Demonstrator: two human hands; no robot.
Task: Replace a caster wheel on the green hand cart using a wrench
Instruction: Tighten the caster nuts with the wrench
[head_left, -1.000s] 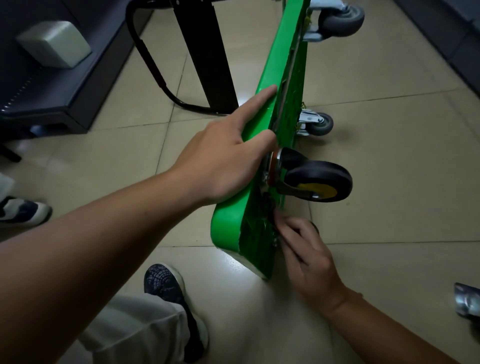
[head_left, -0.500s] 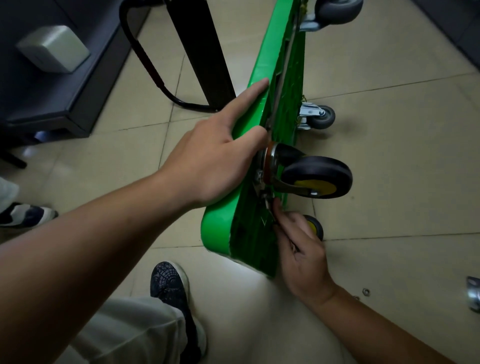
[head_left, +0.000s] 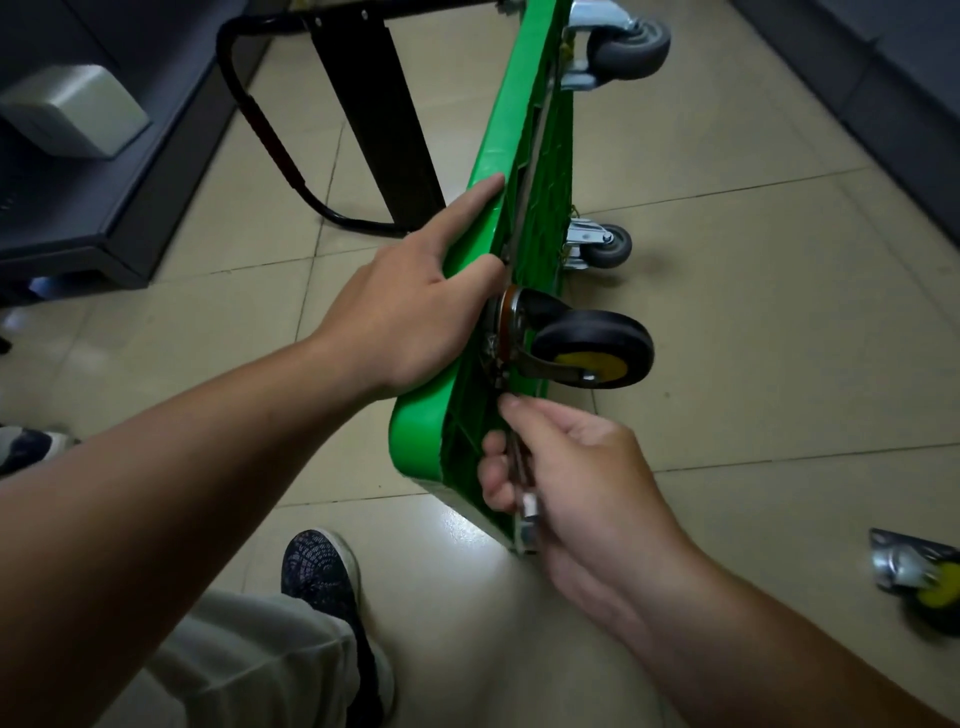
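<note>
**Wrench on the caster plate, cart up on its side**

The green cart (head_left: 422, 434) stands on edge on the tiled floor (head_left: 753, 322), underside facing right. The left hand (head_left: 410, 322) is draped over the top rim. Its index finger lies straight along the edge and the other fingers hook over it, beside the mounting plate.

Below, the right hand (head_left: 576, 478) is closed round the wrench (head_left: 529, 506), thumb stretched up the shaft. The wrench's upper end reaches to the base of the black, yellow-hubbed caster (head_left: 592, 348); whether it sits on a bolt, I cannot tell. That caster sticks out sideways from the deck.

Further along the cart are two grey casters (head_left: 628, 49). A loose caster (head_left: 919, 582) lies on the floor at far right. A dark shoe (head_left: 322, 577) is planted near the cart's lower corner.
</note>
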